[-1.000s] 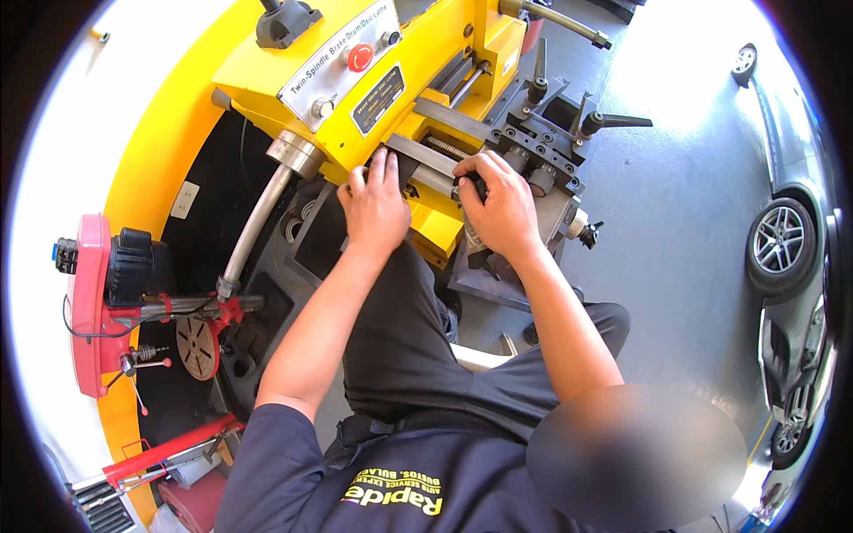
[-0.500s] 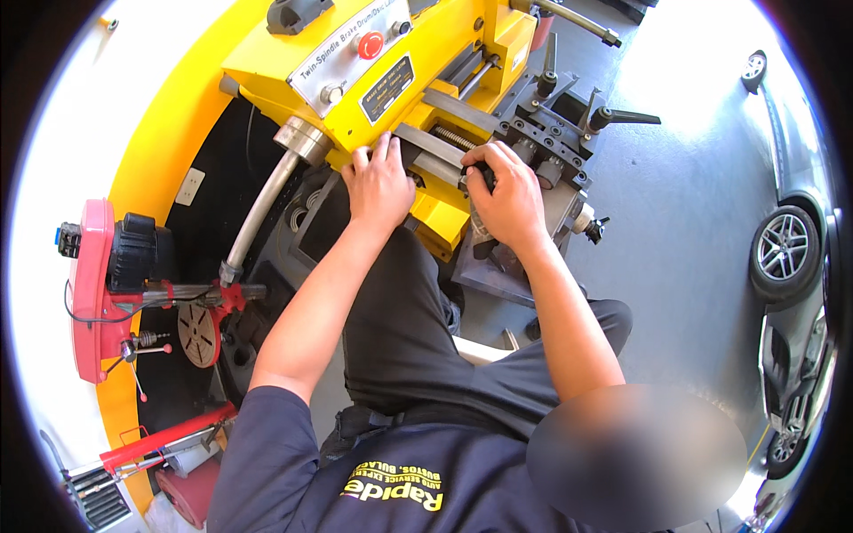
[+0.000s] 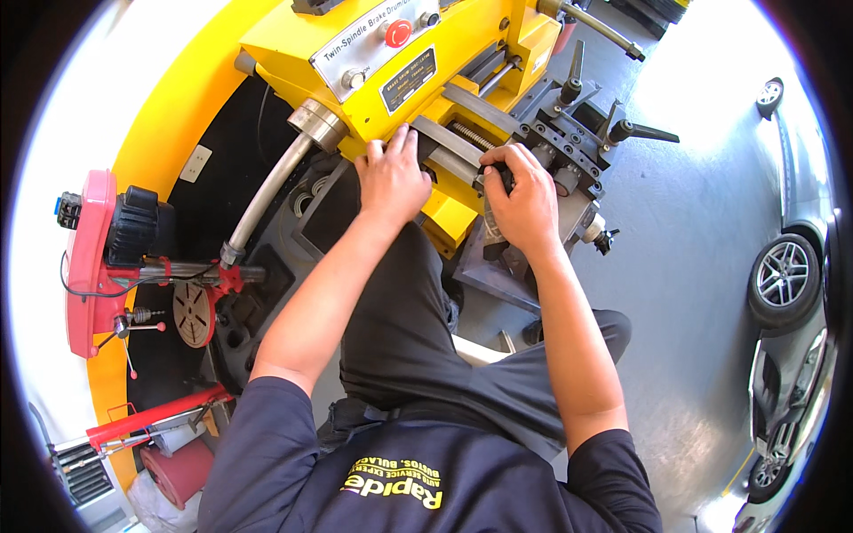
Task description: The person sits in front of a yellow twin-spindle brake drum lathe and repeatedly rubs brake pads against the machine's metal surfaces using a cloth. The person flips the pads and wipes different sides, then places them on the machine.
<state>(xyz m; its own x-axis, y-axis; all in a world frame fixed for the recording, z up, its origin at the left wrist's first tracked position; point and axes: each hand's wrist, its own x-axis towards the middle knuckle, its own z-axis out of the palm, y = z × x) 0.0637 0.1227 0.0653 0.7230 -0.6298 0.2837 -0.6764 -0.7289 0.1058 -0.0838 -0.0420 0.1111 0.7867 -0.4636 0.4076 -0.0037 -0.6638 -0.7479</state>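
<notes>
A yellow brake lathe [image 3: 369, 124] stands in front of me, with grey metal slide rails [image 3: 455, 153] and a threaded screw [image 3: 473, 135] between them. My left hand [image 3: 394, 182] lies on the machine's front at the left end of the near rail, fingers stretched out, with nothing visible in its grasp. At the near rail's right part, my right hand [image 3: 526, 200] curls its fingers and thumb round a dark knob [image 3: 507, 180], mostly covered by the hand. Right of that hand sits the tool carriage [image 3: 569, 147] with black clamp levers [image 3: 635, 131].
A red stop button [image 3: 398, 34] is on the lathe's panel. A metal crank-like bar [image 3: 271, 195] slopes down at the left. Further left stands a red drill press [image 3: 93, 266]. My legs straddle a pale seat [image 3: 480, 351]. Grey cars [image 3: 786, 275] are parked at the right.
The view has shifted, so the lathe and both hands appear a little further right. Both hands keep about the same places on the machine.
</notes>
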